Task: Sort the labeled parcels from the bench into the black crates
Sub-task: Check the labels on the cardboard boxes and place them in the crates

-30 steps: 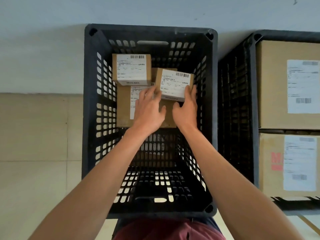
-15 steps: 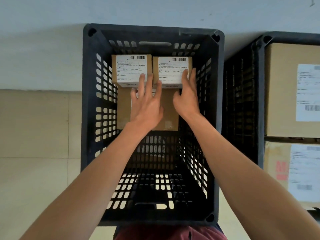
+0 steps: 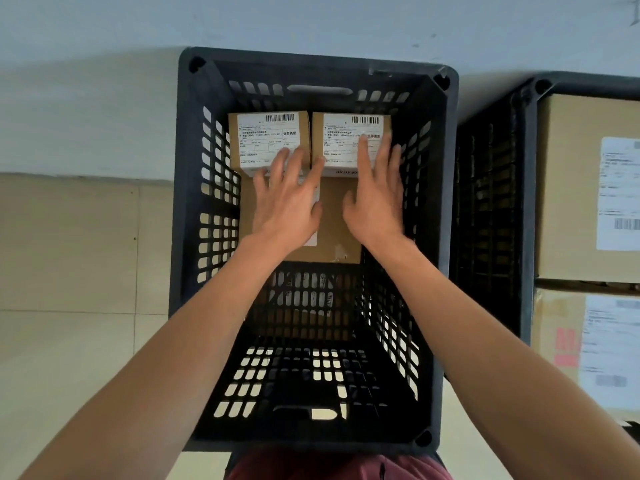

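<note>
Barcodes and fine print too small to read cover the white labels on the two small brown cardboard parcels (image 3: 269, 140) (image 3: 349, 138) at upper centre; nothing else is legible.

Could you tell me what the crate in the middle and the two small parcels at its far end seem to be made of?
Crate: apparently moulded black plastic, matte, judging by its uniform slotted walls and rounded corners.
Left parcel and right parcel: brown cardboard, dull finish, with plain tan edges. Each carries a white label, probably paper, printed with a barcode and text.
</note>
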Tool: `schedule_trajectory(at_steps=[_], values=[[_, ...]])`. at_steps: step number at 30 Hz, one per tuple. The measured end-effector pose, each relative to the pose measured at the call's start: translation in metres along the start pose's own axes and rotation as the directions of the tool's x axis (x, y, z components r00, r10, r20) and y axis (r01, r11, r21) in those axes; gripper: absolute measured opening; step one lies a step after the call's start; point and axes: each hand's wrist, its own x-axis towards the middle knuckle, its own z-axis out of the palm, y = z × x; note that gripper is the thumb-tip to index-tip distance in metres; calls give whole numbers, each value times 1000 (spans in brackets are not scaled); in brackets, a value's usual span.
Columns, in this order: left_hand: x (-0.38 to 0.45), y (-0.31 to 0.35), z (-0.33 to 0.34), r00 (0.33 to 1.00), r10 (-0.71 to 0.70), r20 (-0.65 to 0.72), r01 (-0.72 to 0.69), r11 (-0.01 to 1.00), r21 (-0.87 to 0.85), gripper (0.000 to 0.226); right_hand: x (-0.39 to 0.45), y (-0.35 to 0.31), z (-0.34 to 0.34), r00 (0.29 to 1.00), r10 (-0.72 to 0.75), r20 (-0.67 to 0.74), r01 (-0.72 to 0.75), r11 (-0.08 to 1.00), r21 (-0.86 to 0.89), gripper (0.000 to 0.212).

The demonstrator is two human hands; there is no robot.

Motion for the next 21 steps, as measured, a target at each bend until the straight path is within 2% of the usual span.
schedule_trajectory(at_steps=[2, 5, 13, 18, 21], values=[[-2, -9, -2, 999, -19, -36, 19, 1000, -16, 79, -10, -6, 4, 992, -124, -8, 122, 986, -113, 92], [-4, -25, -3, 996, -80, -39, 79, 997, -24, 79, -16, -14, 14, 974, -202, 101, 220, 950, -222, 91], [-3, -39, -2, 999, -50, 6, 50, 997, -56, 89, -8, -16, 12, 959, -185, 213, 241, 931, -276, 96], [-2, -41, -4, 998, -50, 29, 52, 997, -60, 89, -8, -18, 1, 958, -163, 237, 218, 948, -231, 89], [4, -42, -14, 997, -53, 63, 58, 995, -84, 81, -5, -20, -6, 966, -166, 197, 209, 952, -223, 79]])
